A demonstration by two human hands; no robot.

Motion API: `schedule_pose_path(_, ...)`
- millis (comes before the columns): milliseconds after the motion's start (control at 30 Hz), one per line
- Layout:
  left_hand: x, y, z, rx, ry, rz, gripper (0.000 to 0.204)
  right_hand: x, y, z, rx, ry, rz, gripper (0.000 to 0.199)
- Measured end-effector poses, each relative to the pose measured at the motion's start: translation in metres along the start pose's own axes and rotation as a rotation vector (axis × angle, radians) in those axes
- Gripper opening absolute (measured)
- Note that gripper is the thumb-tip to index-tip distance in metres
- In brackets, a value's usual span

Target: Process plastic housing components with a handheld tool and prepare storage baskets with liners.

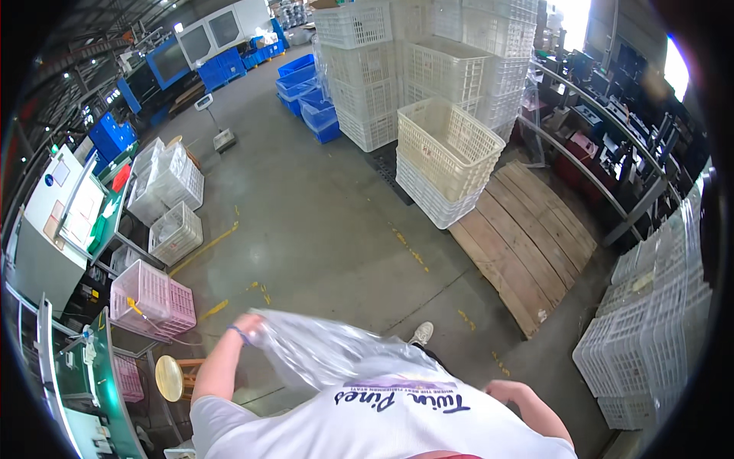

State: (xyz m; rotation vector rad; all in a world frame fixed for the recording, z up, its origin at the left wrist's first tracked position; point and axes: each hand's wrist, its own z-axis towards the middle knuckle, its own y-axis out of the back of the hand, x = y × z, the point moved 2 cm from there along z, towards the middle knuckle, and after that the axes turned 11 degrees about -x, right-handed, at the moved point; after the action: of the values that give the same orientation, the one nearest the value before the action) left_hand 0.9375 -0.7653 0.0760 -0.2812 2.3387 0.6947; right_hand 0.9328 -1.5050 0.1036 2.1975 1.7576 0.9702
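- left hand (251, 327): gripping one end of clear plastic sheet (317, 348)
- sheet: runs from there to front of white shirt (329, 421)
- right hand (503, 391): beside shirt — can't tell if holding anything

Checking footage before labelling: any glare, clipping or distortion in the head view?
Head view: the bright window at upper right is blown out to white; head view: glare streaks the clear plastic sheet in the left hand; head view: fisheye bend curves the wooden platform, and the corners go black.
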Motion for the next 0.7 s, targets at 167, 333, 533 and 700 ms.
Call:
schedule_pose_path(167, -0.023, 0.113, 0.097, -0.635, -0.236, -0.417, 0.042, -0.034, 0.176, 0.147, -0.393, -0.265, 1.412, 0.029)
schedule_pose_path(333, -0.078, 0.130, 0.117, -0.033, -1.043, -0.451, 0.050, -0.152, 0.371, 0.238, -1.349, -0.396, 1.716, 0.019)
schedule_pose_path(533, -0.168, 0.148, 0.229, 0.059, -1.144, -0.318, 0.033, -0.221, 0.604, 0.229, -2.075, -0.400, 0.925, 0.026)
schedule_pose_path(700, -0.204, -0.001, 0.393, -0.108, -1.149, -0.054, 0.030, -0.243, 0.865, 0.161, -2.017, -0.678, 0.445, 0.041)
